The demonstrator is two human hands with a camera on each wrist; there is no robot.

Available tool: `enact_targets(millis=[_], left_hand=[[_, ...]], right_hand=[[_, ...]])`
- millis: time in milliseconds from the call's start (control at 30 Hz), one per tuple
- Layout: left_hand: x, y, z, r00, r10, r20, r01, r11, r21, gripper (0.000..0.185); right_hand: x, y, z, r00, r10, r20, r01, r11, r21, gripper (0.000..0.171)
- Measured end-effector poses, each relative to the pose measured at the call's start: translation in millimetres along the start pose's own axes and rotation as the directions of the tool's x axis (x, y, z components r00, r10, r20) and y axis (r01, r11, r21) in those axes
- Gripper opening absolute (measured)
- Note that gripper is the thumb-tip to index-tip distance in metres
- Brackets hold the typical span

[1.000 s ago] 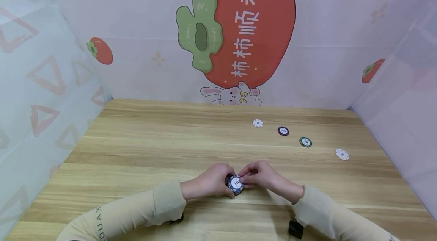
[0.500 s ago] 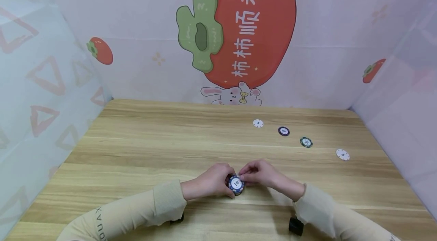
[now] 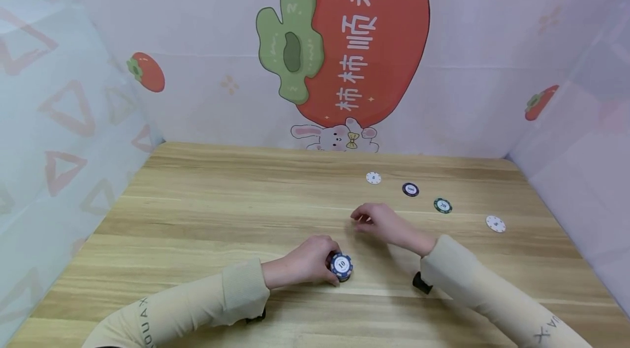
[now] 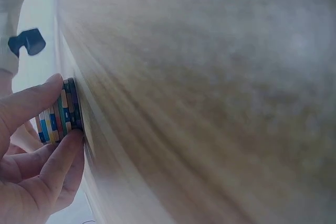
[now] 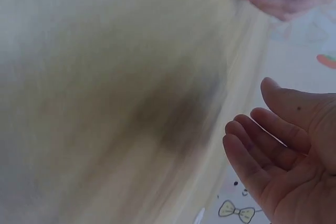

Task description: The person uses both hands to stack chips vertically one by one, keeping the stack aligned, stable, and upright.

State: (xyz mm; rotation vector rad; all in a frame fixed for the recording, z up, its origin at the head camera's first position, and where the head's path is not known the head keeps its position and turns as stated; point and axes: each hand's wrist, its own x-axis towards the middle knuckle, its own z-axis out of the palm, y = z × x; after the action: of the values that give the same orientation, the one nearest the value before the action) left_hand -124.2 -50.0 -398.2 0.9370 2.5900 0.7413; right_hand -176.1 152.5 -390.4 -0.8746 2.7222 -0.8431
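Your left hand (image 3: 301, 266) pinches the stack of poker chips (image 3: 340, 267) on the surface (image 3: 221, 211) near you; your right hand (image 3: 381, 223), its grip loose and empty, hangs beyond. A careless nudge could topple the stack and scatter chips.

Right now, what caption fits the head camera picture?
Left hand grips a chip stack on the wooden table; empty right hand hovers near four loose chips.
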Motion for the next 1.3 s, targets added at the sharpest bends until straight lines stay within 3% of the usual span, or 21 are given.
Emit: enact_targets(millis=[367,633,867,1100,1300], left_hand=[[0.1,1.9,-0.7,1.0,-0.009,0.012,0.009,1.0,-0.002,0.037],[-0.5,2.1,-1.2,1.0,0.003,0.003,-0.003,1.0,-0.012,0.037],[-0.1,2.2,-0.8,1.0,0.003,0.001,-0.003,1.0,-0.005,0.037],[-0.5,2.3,-0.5,1.0,0.005,-0.001,-0.005,1.0,-0.005,0.037],[-0.8,2.6,-0.3,1.0,0.004,-0.003,-0.004,1.0,-0.008,0.037]], right_hand=[[21.3,17.3,-18.0,0.993,0.1,0.056,-0.091,0.984,-0.154,0.032],[43.6,37.0,-27.1,0.995,0.096,0.012,-0.089,0.955,-0.282,0.037],[55.0,47.2,-36.0,0.98,0.2,0.019,-0.19,0.95,-0.247,0.044],[64.1,53.9,-42.3,0.988,0.148,0.046,-0.131,0.954,-0.269,0.041],[69.3,57.8,-43.3,0.978,0.203,0.05,-0.183,0.948,-0.26,0.04]])
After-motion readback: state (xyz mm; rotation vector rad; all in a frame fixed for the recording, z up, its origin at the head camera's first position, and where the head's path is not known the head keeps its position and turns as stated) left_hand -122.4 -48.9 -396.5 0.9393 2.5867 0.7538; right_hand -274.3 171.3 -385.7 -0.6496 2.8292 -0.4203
